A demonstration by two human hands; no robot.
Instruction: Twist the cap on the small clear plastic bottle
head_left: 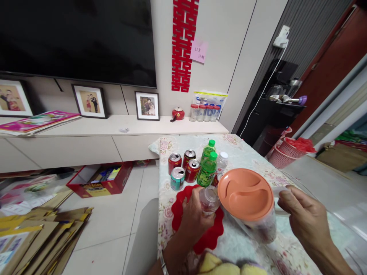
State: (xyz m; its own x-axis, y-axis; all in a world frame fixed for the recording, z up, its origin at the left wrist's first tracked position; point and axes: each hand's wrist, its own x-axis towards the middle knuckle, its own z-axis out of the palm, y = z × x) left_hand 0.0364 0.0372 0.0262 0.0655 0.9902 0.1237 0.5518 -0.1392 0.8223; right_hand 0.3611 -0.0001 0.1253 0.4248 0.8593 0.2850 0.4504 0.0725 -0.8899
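My left hand [196, 214] is wrapped round a small clear jar [209, 199], its open mouth facing up, above a red scalloped mat [177, 208]. My right hand [305, 212] grips the pale handle of a clear pitcher [265, 231] with an orange lid [246, 193]. The lid's left edge is close beside the jar's mouth; whether they touch I cannot tell. Behind them stand several opened drink cans [192, 170], two green bottles [207, 172] and a clear bottle with a white cap [222, 162]. Another can is partly hidden by the pitcher.
All this stands on a flowered tablecloth [235, 147]. Yellow cloth [220, 265] lies at the near edge. Beyond is a low white cabinet [123, 124] with photo frames and red-lidded jars [202, 112]. Flattened cardboard [40, 244] and a red box [106, 183] are on the floor, left.
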